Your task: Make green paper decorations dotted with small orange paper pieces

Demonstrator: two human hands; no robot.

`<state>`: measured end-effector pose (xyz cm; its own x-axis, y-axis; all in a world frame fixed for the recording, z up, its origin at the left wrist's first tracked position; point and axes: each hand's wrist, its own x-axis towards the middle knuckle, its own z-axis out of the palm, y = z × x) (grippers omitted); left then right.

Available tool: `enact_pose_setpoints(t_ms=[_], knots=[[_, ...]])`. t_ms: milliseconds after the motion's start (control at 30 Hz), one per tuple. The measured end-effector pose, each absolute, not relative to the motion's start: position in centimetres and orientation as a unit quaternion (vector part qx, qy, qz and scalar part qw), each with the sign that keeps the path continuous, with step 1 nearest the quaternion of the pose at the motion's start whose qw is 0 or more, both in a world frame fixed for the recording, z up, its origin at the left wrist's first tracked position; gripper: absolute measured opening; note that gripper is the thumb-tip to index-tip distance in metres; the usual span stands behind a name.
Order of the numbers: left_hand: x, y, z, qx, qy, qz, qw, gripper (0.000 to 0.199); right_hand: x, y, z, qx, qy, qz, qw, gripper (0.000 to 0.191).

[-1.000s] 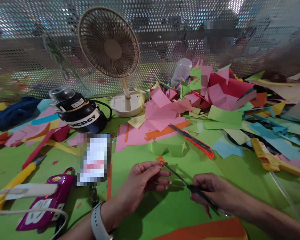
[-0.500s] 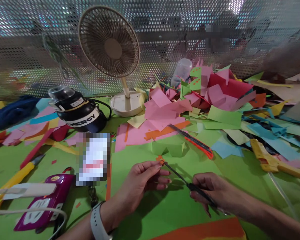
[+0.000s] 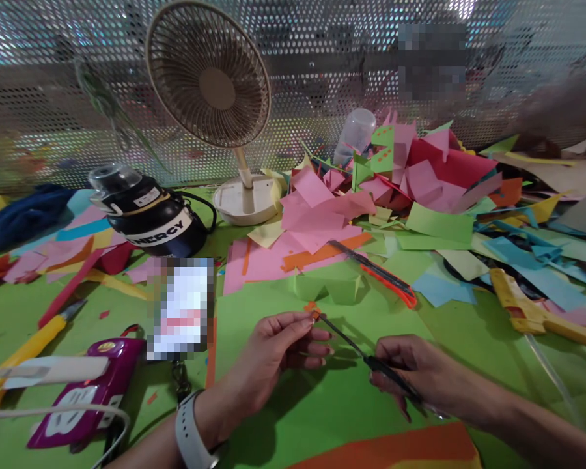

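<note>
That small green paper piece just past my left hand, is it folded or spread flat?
Folded. The small green paper piece stands up from the green sheet, its ends bent, just past your left hand.

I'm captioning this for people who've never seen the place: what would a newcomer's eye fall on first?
Probably the fan, tall at the back left of centre, and the bright paper heap to its right. Then, front and centre, the left hand pinching a small orange piece, while the right hand beside it holds a thin dark tool with its tip at that piece.
</note>
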<state>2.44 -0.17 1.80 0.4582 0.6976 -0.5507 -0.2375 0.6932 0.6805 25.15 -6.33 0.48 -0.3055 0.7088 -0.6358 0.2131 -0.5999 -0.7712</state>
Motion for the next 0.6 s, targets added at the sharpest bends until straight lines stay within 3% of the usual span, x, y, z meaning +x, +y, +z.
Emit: enact_pose_setpoints(t_ms=[600], knots=[[2.4, -0.2, 1.7, 0.314, 0.458, 0.276, 0.784, 0.023, 24.6, -5.8, 1.9, -0.592, -0.407, 0.68, 0.149, 0.044]])
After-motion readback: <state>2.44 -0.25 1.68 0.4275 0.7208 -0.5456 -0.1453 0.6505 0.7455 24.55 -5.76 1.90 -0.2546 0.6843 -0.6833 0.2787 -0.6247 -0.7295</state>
